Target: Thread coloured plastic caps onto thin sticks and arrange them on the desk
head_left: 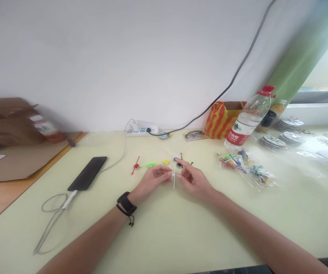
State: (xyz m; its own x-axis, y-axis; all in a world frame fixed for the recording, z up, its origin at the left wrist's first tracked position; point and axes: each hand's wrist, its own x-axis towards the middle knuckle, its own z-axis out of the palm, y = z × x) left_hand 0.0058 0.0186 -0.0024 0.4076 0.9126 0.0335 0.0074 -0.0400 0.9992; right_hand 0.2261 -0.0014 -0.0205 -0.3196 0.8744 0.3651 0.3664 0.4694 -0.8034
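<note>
My left hand (154, 180) rests on the pale table (164, 228), its fingers pinched on a thin white stick (174, 178) that stands nearly upright between both hands. My right hand (194, 178) is just right of the stick, with its forefinger stretched toward small blue pieces (178, 158). A red clock hand (135, 166), a green clock hand (150, 164) and a yellow piece (166, 161) lie just beyond my left hand. A black band is on my left wrist.
A black phone (87, 173) with a white cable lies at left. A clear bag of coloured parts (245, 166) and a water bottle (248, 121) are at right. A power strip (141, 129), glasses (195, 134), a striped bag (219, 120) and cardboard (12, 133) line the back.
</note>
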